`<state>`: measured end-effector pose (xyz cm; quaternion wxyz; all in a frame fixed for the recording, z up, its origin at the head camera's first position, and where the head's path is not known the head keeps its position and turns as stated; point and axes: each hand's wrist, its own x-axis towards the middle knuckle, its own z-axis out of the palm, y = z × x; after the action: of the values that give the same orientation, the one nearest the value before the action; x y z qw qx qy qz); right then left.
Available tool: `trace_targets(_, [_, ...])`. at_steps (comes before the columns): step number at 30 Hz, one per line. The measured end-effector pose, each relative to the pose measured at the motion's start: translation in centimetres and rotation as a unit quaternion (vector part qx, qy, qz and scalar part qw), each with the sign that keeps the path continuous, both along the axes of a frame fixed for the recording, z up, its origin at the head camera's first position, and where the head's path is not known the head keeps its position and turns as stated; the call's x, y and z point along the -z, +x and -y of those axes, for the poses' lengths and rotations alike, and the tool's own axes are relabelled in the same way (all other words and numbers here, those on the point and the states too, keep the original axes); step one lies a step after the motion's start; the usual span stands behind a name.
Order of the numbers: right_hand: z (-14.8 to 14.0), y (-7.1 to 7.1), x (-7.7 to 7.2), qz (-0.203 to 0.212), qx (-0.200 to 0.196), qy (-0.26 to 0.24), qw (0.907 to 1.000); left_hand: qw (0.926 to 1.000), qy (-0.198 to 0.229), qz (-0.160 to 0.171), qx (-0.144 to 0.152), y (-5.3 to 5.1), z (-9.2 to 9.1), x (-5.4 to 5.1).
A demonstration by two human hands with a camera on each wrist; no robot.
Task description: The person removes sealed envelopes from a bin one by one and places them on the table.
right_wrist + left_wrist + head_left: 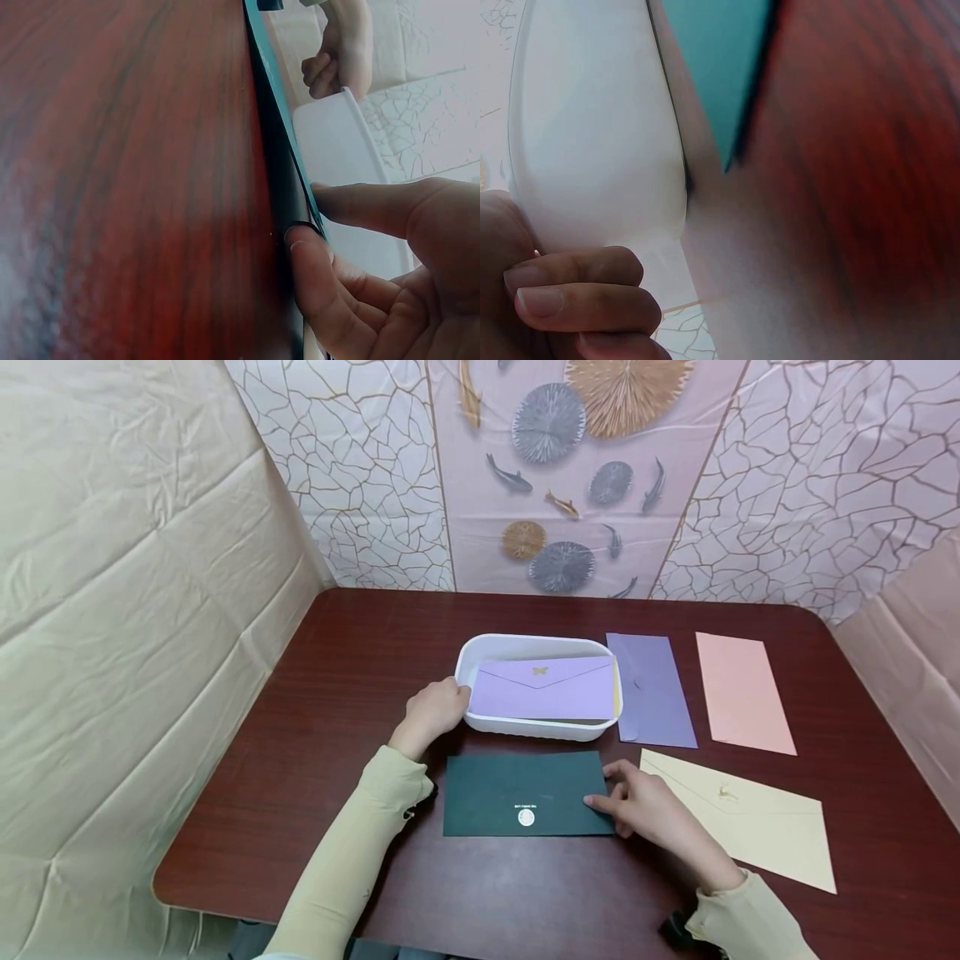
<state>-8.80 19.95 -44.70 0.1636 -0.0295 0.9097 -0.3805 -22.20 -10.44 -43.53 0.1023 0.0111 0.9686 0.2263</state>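
Observation:
A white basket [525,727] holds a lilac envelope [555,693] with a gold butterfly; a yellow edge shows beside it. My left hand [437,708] grips the basket's left rim, its fingers curled in the left wrist view. In front of the basket lies a dark green envelope [487,793] with a white round mark. My right hand [648,806] pinches its right edge between thumb and fingers. In the right wrist view the green envelope [279,97] appears edge-on, its pinched edge slightly off the table.
To the basket's right lie a purple envelope [656,693] and a pink envelope [746,693]. A cream envelope [772,827] with a gold deer mark lies beyond my right hand, partly behind it. The dark red table [315,693] is bordered by hanging cloth at the back and sides.

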Motion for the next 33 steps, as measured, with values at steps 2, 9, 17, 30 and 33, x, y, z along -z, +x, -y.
trace_targets(2, [0.07, -0.02, -0.03, 0.004, 0.003, -0.002, 1.0, 1.0, 0.0, 0.0, 0.0, 0.03, 0.01, -0.03])
trace_targets(9, [0.22, -0.07, 0.11, 0.014, 0.017, -0.013, 0.9997, 1.0, -0.002, -0.004, -0.001, 0.07, -0.05, -0.01])
trace_targets(17, [0.38, -0.14, 0.27, 0.012, 0.024, -0.014, 0.9995, 1.0, -0.004, -0.004, -0.004, 0.04, -0.04, 0.02])
trace_targets(30, [0.44, 0.05, 0.36, 0.001, 0.019, 0.002, 0.9998, 1.0, -0.003, 0.002, -0.002, -0.04, 0.02, 0.07])
trace_targets(33, [0.45, 0.1, 0.4, -0.001, 0.02, 0.006, 0.9998, 1.0, -0.003, 0.001, -0.001, -0.1, 0.03, 0.09])
